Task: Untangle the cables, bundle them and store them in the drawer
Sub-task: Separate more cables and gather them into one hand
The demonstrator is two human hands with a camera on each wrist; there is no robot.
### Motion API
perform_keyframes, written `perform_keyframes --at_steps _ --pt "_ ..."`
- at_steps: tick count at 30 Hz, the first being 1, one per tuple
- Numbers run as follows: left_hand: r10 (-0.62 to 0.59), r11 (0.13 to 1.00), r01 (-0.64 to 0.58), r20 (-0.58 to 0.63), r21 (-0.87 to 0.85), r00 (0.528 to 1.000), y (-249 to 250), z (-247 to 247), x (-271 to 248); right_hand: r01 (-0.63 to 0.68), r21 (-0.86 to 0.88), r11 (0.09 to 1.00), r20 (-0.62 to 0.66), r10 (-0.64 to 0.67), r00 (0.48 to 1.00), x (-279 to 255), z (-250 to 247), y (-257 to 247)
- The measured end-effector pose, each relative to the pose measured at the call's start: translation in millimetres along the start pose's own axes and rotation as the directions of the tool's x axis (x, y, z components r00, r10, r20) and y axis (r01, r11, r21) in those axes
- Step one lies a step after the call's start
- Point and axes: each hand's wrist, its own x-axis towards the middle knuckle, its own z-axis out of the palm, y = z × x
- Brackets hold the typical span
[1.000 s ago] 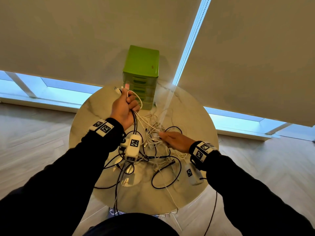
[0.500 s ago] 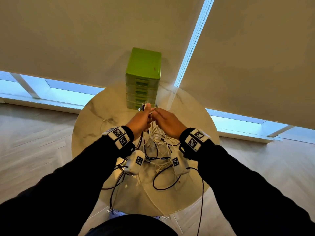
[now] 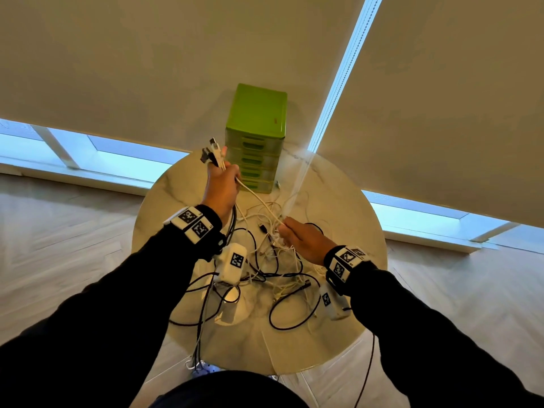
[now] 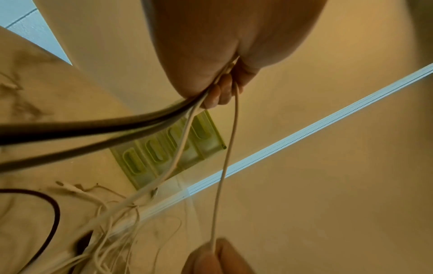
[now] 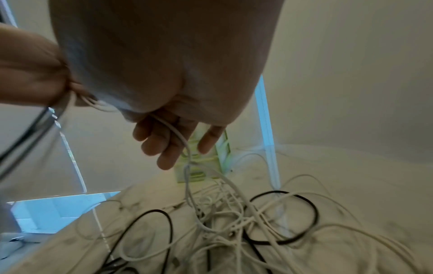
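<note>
Cables (image 3: 282, 278): mixed white and black, heaped in a tangle on the round desk (image 3: 353, 207), in front of the green drawer unit (image 3: 255, 136), which stands at the desk's far edge. Left hand (image 3: 221, 184) raised just left of the drawer unit, fist closed round several black and white cables, plug ends (image 3: 212, 153) sticking up out of the fist. One white cable (image 3: 259, 198) runs from that fist down to the right hand (image 3: 303, 240), nearer than the drawer unit, low over the heap. Right hand fingers (image 5: 164, 144) loosely curled, white cable passing between thumb and fingers. All drawers shut.
</note>
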Motion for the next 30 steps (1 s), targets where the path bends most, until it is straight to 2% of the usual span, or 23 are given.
perform_keyframes --at_steps 4,8,10,11,14,17,21,25,27,30 --pt "0.053 0.995 -0.058 -0.053 -0.087 0.997 11 -8 -1 -0.029 0.041 0.999 0.022 0.028 0.999 5 -3 14" --pt "0.088 0.979 -0.102 -0.090 -0.174 0.992 30 -17 0 -0.156 -0.138 0.978 0.035 0.162 0.986 14 -5 26" --pt "0.106 0.988 -0.115 -0.090 -0.103 0.990 32 -20 0 -0.256 -0.285 0.924 -0.008 0.264 0.964 23 -11 24" --pt "0.121 0.992 -0.123 -0.081 -0.025 0.989 30 -20 0 -0.276 -0.297 0.914 -0.046 0.275 0.960 27 -16 20" --pt "0.159 0.975 -0.156 -0.003 0.156 0.987 10 -20 -4 -0.214 -0.158 0.964 -0.115 0.197 0.974 43 -34 -5" --pt "0.153 0.958 -0.173 0.102 0.230 0.983 -7 -13 -12 -0.129 -0.034 0.991 -0.178 0.121 0.976 52 -52 -30" --pt "0.135 0.944 -0.199 0.241 0.264 0.961 -9 -2 -19 -0.061 0.111 0.992 -0.051 0.067 0.996 53 -66 -58" --pt "0.128 0.904 -0.279 0.418 0.325 0.899 -4 4 -22 -0.017 0.051 0.999 0.027 0.016 1.000 49 -70 -70" --pt "0.089 0.905 -0.254 0.434 0.340 0.897 -5 6 -21 -0.009 0.118 0.993 0.076 -0.001 0.997 48 -67 -71" --pt "0.079 0.910 -0.219 0.371 0.352 0.925 -10 4 -15 -0.014 0.221 0.975 0.123 -0.014 0.992 48 -57 -60"
